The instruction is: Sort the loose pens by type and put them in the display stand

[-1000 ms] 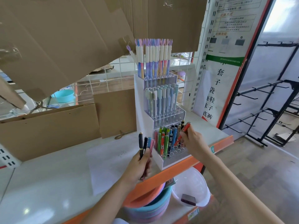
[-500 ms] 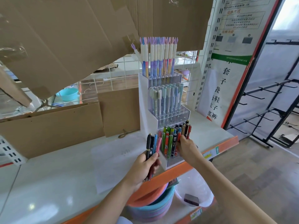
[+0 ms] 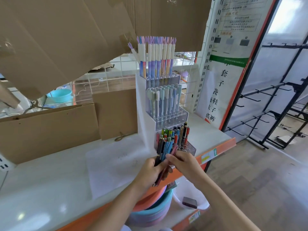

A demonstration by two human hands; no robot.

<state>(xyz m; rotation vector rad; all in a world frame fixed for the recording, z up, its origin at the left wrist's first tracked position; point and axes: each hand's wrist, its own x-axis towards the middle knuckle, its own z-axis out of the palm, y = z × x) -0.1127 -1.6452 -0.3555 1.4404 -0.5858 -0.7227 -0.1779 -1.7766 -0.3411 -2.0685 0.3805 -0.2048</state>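
Your left hand (image 3: 150, 170) grips a bundle of loose pens (image 3: 164, 151) upright just before the stand (image 3: 141, 104), keeping them ready to sort. Your right hand (image 3: 182, 161) pinches one pen from the bundle, likely for the bottom tier (image 3: 188, 147), part full of mixed pens. The two upper tiers hold matching pastel pens.

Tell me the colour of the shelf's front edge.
Orange, on the shelf edge, head view.
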